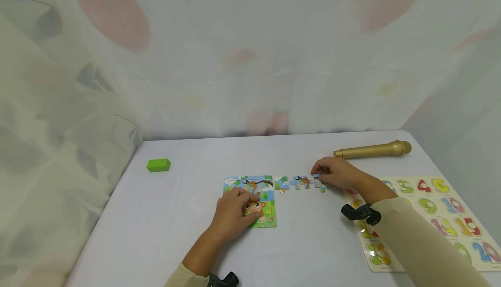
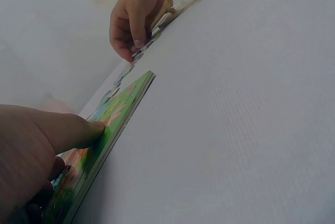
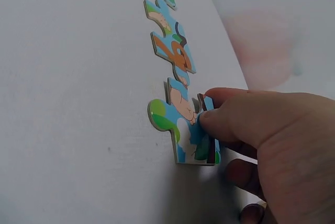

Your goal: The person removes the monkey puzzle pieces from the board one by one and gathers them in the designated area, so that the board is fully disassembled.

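My left hand rests on a small jigsaw puzzle board with a monkey picture. In the left wrist view, its thumb presses on the board's face near the edge. To the right of the board, my right hand pinches a puzzle piece at its edge, thumb on top. This piece is blue with green and brown parts and appears to lie on or just above the table. Two more pieces stand in a row between it and the board: a middle piece and a left piece.
A gold toy microphone lies at the back right. Under the right forearm is a cream number puzzle board. A green block sits at the back left of the white-covered table. Patterned curtains hang behind.
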A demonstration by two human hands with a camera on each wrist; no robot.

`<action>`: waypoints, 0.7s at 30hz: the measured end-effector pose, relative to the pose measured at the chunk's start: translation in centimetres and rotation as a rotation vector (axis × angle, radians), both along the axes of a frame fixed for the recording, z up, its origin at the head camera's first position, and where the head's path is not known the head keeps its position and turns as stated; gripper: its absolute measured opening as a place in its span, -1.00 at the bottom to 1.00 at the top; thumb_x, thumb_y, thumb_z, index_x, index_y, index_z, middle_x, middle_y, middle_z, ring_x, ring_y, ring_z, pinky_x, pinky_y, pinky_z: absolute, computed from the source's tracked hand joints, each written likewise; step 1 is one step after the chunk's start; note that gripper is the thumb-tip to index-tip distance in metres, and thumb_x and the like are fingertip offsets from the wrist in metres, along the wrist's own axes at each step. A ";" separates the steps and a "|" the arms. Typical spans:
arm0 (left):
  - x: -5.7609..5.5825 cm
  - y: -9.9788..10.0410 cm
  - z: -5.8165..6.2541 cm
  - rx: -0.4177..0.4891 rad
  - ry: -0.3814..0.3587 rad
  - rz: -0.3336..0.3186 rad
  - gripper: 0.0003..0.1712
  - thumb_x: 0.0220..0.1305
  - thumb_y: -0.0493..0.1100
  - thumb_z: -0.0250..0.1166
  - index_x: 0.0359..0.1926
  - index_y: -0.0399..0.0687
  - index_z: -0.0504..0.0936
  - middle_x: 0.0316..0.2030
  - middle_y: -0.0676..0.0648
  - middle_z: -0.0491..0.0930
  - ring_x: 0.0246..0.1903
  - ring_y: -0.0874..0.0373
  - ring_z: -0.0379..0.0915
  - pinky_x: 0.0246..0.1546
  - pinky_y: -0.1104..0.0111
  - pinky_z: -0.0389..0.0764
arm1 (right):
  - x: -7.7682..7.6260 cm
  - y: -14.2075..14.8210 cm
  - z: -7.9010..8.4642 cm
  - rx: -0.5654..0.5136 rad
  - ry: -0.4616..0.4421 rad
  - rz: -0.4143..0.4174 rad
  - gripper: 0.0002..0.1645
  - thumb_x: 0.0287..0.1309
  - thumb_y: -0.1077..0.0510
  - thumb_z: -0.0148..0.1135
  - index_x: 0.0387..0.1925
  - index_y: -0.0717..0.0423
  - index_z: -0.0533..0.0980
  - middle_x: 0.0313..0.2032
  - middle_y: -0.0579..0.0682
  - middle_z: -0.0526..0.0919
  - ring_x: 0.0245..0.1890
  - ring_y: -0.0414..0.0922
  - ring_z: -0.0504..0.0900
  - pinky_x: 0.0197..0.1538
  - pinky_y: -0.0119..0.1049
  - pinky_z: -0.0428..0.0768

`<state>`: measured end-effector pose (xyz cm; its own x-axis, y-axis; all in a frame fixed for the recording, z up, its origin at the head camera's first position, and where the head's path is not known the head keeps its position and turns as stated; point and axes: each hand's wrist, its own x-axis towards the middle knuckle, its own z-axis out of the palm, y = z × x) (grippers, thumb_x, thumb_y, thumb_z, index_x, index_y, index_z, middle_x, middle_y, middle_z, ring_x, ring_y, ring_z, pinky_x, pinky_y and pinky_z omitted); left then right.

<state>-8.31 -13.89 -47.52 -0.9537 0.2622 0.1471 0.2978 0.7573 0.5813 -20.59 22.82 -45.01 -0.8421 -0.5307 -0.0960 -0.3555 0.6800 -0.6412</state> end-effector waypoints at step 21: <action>-0.1 -0.2 0.2 -0.011 0.012 -0.003 -0.55 0.18 -0.04 0.64 0.11 0.14 0.83 -0.08 0.09 0.57 -0.07 0.12 0.45 -0.10 0.12 0.37 | 0.5 0.5 0.3 0.012 0.096 0.009 -0.75 0.34 0.29 0.42 -0.02 -0.01 0.80 -0.08 -0.16 0.76 -0.09 -0.16 0.68 -0.04 -0.19 0.62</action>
